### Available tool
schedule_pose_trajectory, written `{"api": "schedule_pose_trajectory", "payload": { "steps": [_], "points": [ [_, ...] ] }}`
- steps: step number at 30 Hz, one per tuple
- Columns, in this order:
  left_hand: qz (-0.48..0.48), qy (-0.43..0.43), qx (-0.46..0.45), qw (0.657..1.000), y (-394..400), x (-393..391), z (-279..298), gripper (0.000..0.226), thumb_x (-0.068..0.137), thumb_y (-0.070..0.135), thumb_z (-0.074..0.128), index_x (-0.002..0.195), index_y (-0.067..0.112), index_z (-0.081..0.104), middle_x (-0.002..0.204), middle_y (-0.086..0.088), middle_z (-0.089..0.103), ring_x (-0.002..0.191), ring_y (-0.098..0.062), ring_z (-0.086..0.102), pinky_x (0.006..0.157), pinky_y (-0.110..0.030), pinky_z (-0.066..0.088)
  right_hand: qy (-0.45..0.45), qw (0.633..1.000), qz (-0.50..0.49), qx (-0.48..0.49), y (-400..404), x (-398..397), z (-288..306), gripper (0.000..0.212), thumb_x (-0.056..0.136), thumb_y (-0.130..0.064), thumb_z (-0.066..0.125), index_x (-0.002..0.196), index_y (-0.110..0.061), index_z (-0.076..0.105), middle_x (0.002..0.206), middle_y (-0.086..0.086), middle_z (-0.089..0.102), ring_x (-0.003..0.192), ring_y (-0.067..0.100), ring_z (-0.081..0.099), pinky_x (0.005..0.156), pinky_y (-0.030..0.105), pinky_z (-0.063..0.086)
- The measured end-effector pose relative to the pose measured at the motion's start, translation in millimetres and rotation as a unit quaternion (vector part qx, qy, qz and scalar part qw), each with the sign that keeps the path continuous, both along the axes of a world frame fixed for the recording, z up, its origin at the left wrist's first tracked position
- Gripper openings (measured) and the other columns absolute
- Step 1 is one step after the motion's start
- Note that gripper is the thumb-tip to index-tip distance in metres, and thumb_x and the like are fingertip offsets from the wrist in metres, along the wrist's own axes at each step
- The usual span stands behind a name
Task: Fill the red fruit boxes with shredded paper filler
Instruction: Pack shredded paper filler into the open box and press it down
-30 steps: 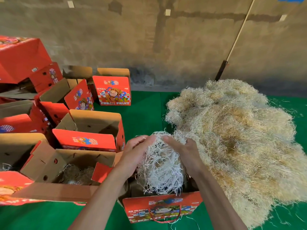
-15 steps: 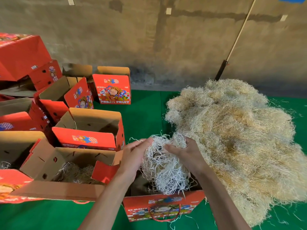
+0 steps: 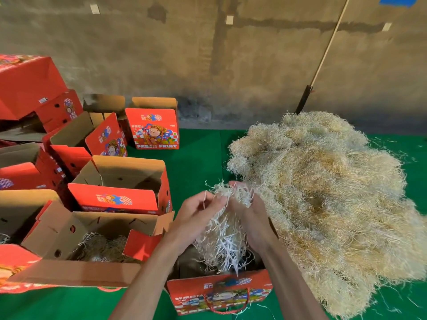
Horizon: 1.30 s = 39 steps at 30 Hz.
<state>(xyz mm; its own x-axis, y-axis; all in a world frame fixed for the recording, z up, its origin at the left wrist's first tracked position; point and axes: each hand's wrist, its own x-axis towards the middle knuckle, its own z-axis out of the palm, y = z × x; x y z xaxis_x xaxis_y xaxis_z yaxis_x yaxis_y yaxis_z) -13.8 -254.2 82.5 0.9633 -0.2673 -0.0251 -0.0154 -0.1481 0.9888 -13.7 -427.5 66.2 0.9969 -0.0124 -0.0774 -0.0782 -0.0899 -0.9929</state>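
Observation:
A clump of pale shredded paper [image 3: 223, 241] hangs between my two hands above an open red fruit box [image 3: 219, 294] at the near edge. My left hand [image 3: 198, 213] pinches strands at the clump's top left. My right hand [image 3: 248, 211] grips the clump from the right, fingers buried in it. The clump's lower end reaches into the box. A big heap of tan shredded paper [image 3: 323, 204] lies on the green cloth to the right, touching my right forearm.
To the left, an open red box [image 3: 69, 271] holds some filler. Behind it stand several open red boxes [image 3: 120, 197], one printed "FRESH FRUIT" [image 3: 153, 128]. A concrete wall and a leaning pole [image 3: 323, 54] close the back. Green cloth [image 3: 198, 155] shows between boxes and heap.
Both hands have drawn closer together at the clump's top. The clump is now longer and narrower and hangs lower into the near box.

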Motion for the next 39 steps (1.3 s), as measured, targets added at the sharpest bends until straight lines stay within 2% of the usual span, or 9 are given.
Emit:
{"api": "schedule_pose_trajectory", "payload": {
  "steps": [4,8,12,15,20,25,31,34,39],
  "points": [
    [0.037,-0.051,0.006,0.998,7,4,-1,0.042,0.088,0.067,0.061,0.087,0.025,0.067,0.068,0.019,0.051,0.061,-0.002,0.048,0.063,-0.03,0.038,-0.042,0.996,-0.003,-0.08,-4,-5,10,0.036,0.076,-0.027,0.078,0.098,-0.048,0.058,0.091,-0.038,0.066,0.086,-0.018,0.063,0.065,0.014,0.051],
    [0.04,0.062,-0.131,0.989,26,12,2,0.029,0.089,0.043,0.071,0.081,0.016,0.066,0.087,0.002,0.067,0.09,-0.016,0.066,0.08,-0.043,0.052,-0.074,0.979,-0.005,-0.188,-16,-10,17,0.046,0.083,-0.03,0.079,0.123,-0.032,0.058,0.11,-0.01,0.07,0.102,0.009,0.069,0.082,0.025,0.06],
    [0.115,0.13,-0.292,0.94,61,29,5,0.029,0.083,0.035,0.074,0.102,0.014,0.072,0.112,-0.003,0.066,0.105,-0.018,0.063,0.075,-0.047,0.06,-0.029,0.985,-0.067,-0.156,-46,-14,19,0.062,0.088,-0.024,0.074,0.136,0.005,0.047,0.092,0.007,0.065,0.068,0.015,0.066,0.061,0.034,0.061],
    [0.055,0.149,-0.211,0.964,45,25,4,0.049,0.08,0.059,0.073,0.12,0.03,0.068,0.138,-0.005,0.054,0.126,-0.025,0.055,0.088,-0.059,0.056,0.012,0.997,-0.061,-0.053,-42,-19,29,0.104,0.083,-0.051,0.074,0.155,-0.002,0.016,0.15,0.017,0.044,0.119,0.017,0.053,0.104,0.042,0.04],
    [-0.006,0.214,-0.11,0.971,3,-2,4,0.082,0.062,0.095,0.054,0.134,0.064,0.03,0.164,0.016,0.011,0.153,-0.021,0.004,0.12,-0.059,0.006,0.036,0.992,-0.075,0.093,-12,-14,43,0.122,0.068,-0.086,0.06,0.16,-0.024,0.008,0.148,0.028,0.036,0.12,0.009,0.054,0.115,0.053,0.021],
    [0.017,0.236,-0.11,0.965,-15,-13,-4,0.129,0.055,0.079,0.074,0.157,0.028,0.014,0.163,-0.003,0.018,0.149,-0.026,0.02,0.118,-0.051,0.018,0.012,0.992,-0.076,0.104,-11,-9,34,0.13,0.068,-0.086,0.063,0.159,-0.024,-0.007,0.166,-0.001,0.005,0.15,0.024,0.016,0.115,0.051,0.024],
    [0.177,0.235,-0.262,0.919,-6,-9,-12,0.119,0.059,0.052,0.083,0.157,0.03,0.019,0.153,-0.003,0.039,0.116,-0.016,0.055,0.088,-0.038,0.051,0.008,0.988,-0.074,0.135,-21,-17,15,0.081,0.074,-0.09,0.049,0.127,-0.031,0.065,0.104,-0.004,0.074,0.094,0.013,0.072,0.083,0.04,0.054],
    [0.185,0.249,-0.307,0.9,-8,-8,-22,0.098,0.055,0.067,0.082,0.14,0.039,0.042,0.146,0.007,0.046,0.128,-0.022,0.051,0.101,-0.053,0.046,0.017,0.982,-0.154,0.112,-13,-20,-3,0.08,0.077,-0.091,0.039,0.107,-0.024,0.071,0.057,-0.013,0.056,0.048,0.005,0.053,0.051,0.023,0.046],
    [0.128,0.084,-0.183,0.971,-38,-27,-21,0.039,0.073,0.088,0.055,0.108,0.07,0.058,0.126,0.047,0.049,0.118,0.017,0.049,0.097,-0.012,0.037,-0.055,0.986,-0.129,-0.093,31,-30,-17,0.063,0.093,-0.078,0.035,0.13,-0.032,0.055,0.126,-0.018,0.065,0.113,-0.001,0.062,0.093,0.023,0.052]
  ]
}}
